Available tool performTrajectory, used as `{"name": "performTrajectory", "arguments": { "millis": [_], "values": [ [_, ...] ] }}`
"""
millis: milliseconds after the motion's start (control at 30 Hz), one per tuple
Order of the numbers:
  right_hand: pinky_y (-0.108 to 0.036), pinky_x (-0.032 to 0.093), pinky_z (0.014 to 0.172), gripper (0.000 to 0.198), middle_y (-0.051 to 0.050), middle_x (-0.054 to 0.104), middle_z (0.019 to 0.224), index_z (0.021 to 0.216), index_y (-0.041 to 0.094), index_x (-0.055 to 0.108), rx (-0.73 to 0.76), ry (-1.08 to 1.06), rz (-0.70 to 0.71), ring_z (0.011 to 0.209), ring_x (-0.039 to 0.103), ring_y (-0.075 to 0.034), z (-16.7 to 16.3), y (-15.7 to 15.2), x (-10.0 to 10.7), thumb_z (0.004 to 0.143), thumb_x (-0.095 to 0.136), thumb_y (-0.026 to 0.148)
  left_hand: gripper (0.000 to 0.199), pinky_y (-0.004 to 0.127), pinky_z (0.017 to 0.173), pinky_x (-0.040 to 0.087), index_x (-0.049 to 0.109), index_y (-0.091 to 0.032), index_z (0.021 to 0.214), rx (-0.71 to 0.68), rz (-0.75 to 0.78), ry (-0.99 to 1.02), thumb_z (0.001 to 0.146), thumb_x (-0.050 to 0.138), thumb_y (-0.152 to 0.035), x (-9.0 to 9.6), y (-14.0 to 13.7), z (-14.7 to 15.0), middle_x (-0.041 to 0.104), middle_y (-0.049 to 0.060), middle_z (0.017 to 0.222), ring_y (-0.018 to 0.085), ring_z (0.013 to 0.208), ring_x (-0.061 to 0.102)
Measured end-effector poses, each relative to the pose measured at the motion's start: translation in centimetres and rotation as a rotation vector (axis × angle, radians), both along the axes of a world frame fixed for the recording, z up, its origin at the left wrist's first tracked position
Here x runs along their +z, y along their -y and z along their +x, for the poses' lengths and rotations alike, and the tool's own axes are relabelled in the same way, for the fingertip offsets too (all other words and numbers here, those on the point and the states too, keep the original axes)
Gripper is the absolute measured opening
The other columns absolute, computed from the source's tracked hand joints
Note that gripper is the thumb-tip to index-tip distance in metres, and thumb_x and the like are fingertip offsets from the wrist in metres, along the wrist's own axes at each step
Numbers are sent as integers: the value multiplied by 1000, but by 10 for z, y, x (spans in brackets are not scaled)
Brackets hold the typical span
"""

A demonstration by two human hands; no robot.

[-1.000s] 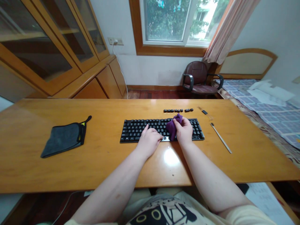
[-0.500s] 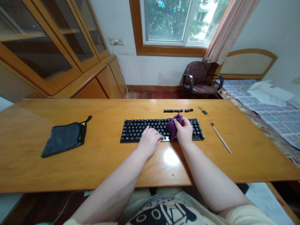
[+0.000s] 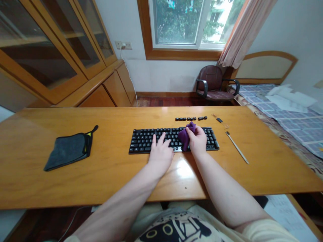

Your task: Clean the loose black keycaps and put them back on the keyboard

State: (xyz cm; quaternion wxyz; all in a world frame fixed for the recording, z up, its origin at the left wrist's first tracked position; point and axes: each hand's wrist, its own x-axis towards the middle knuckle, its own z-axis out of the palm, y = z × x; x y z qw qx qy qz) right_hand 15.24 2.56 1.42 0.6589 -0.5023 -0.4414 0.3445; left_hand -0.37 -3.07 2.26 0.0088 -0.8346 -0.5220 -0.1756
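Observation:
A black keyboard (image 3: pixel 141 141) lies on the wooden desk in front of me, with a patch of keys gone along its lower middle. My left hand (image 3: pixel 161 153) rests on its front part, fingers spread over the keys and holding nothing. My right hand (image 3: pixel 198 139) pinches a purple cloth (image 3: pixel 184 136), which hangs down over the keys right of the middle. Behind the keyboard, several loose black keycaps (image 3: pixel 190 118) sit in a row. A small dark keycap puller with wire loops (image 3: pixel 219 120) lies to their right.
A thin brush (image 3: pixel 237 148) with a pale handle lies on the right of the desk (image 3: pixel 111 181). At the left is a folded grey cloth (image 3: pixel 68 149) with black edging. Beyond the desk stand a brown armchair (image 3: pixel 213 80), a bed (image 3: pixel 285 104) and a glass-door cabinet (image 3: pixel 83 80).
My left hand's fingers have spread and stretched forward over the keys, where before they were bent together. My right hand keeps the purple cloth in about the same place.

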Motion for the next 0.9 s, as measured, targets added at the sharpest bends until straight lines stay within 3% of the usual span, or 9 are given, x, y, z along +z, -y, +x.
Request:
{"name": "performTrajectory", "arguments": {
  "millis": [100, 200, 333, 400, 533, 667, 900],
  "values": [
    [-32, 47, 74, 24, -3, 65, 78, 82, 15, 63, -3, -6, 6, 74, 60, -17, 0, -1, -1, 69, 66, 35, 13, 63, 106, 8, 72, -22, 72, -2, -10, -25, 72, 65, -33, 5, 2, 3, 63, 10, 113, 36, 129, 31],
    [-31, 47, 72, 23, -3, 65, 78, 82, 16, 62, 5, -28, 3, 74, 60, -17, 0, -2, -3, 70, 66, 35, 18, 61, 106, 13, 71, -22, 67, -40, -80, -20, 75, 61, -34, 12, -11, 2, 68, 8, 97, 34, 121, 43],
    [-30, 47, 70, 24, -2, 64, 78, 84, 16, 62, 19, -61, 3, 73, 60, -17, -1, -3, -5, 71, 65, 36, 23, 46, 93, 40, 71, -21, 75, 9, -210, 2, 80, 52, -34, 23, -60, -1, 69, 8, 84, 26, 91, 61],
    [-31, 47, 72, 23, -3, 65, 79, 82, 16, 62, 6, -56, 3, 74, 60, -17, -2, -4, -7, 71, 65, 36, 22, 40, 87, 45, 70, -21, 86, 83, -236, 29, 80, 52, -32, 25, -94, 1, 69, 9, 92, 25, 92, 61],
    [-32, 48, 72, 24, -3, 66, 77, 80, 16, 61, -46, -62, -34, 74, 61, -18, -2, -6, -9, 69, 65, 37, 29, 35, 91, 43, 65, -18, 103, 153, -276, 61, 77, 55, -25, 13, -153, 15, 64, 11, 109, 25, 102, 58],
    [-33, 48, 76, 25, -5, 67, 83, 83, 16, 61, -38, -70, -36, 79, 62, -19, -2, -5, -7, 71, 65, 37, 36, 32, 89, 44, 63, -19, 108, 150, -324, 60, 71, 62, -23, -4, -186, 31, 64, 11, 111, 24, 101, 59],
    [-33, 48, 76, 29, -5, 67, 82, 88, 15, 62, -21, -70, -58, 79, 61, -19, -2, -4, -11, 72, 64, 39, 20, 31, 80, 47, 67, -18, 82, 182, -385, 93, 66, 68, -29, -8, -205, 36, 69, 10, 90, 23, 88, 63]
  ]
}}
